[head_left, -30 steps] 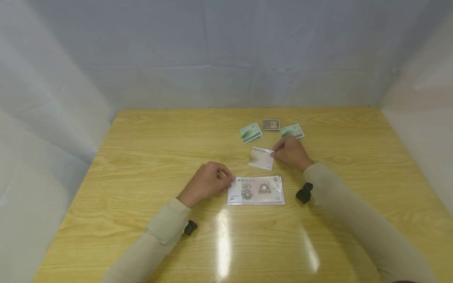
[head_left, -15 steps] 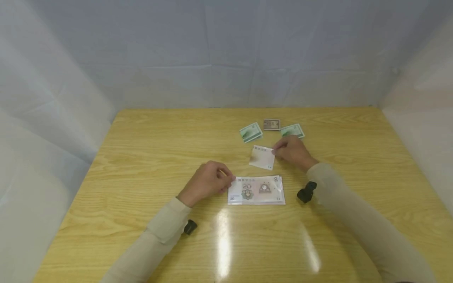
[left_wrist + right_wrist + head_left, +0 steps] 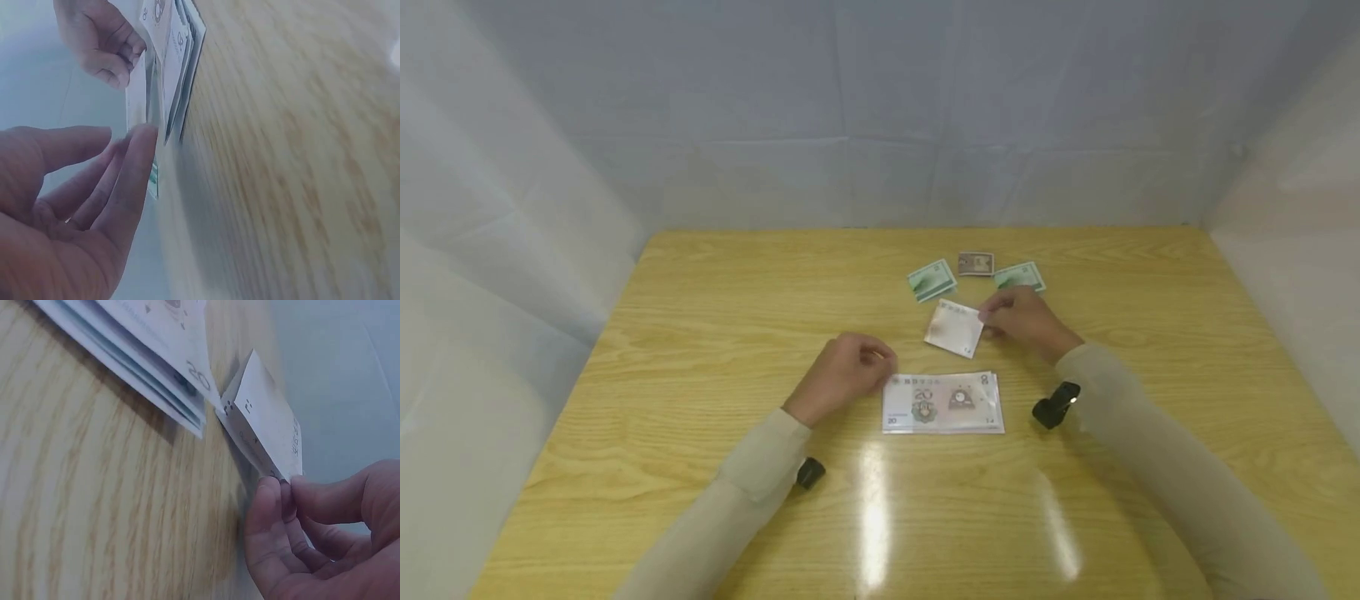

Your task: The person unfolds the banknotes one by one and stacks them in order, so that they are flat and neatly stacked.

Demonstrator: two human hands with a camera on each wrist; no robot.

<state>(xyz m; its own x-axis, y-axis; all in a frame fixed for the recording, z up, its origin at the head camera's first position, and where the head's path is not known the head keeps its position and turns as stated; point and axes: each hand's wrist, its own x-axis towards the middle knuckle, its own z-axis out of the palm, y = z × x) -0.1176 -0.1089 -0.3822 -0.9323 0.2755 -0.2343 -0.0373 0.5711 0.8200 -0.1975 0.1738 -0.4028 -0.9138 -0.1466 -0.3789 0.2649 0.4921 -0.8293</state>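
Observation:
My right hand (image 3: 1028,322) pinches the right edge of a folded pale banknote (image 3: 953,328) between thumb and fingers. In the right wrist view the banknote's two folded halves (image 3: 265,415) stand slightly apart near the tabletop. My left hand (image 3: 844,375) is by the upper left corner of a stack of pale 20 banknotes (image 3: 943,404). Its thumb and fingers (image 3: 128,187) are spread apart in the left wrist view, with nothing between them. The stacked notes (image 3: 144,356) lie loosely, their edges fanned and a corner lifted.
Two folded green banknotes, one on the left (image 3: 932,281) and one on the right (image 3: 1022,276), lie beyond the right hand. A small folded brown banknote (image 3: 976,264) sits between them. The wooden table (image 3: 737,317) meets a white curtain (image 3: 850,183) at its back.
My left hand has lifted off the stack's corner and drawn slightly up. My right hand has turned the folded banknote a little and moved it slightly away from the stack.

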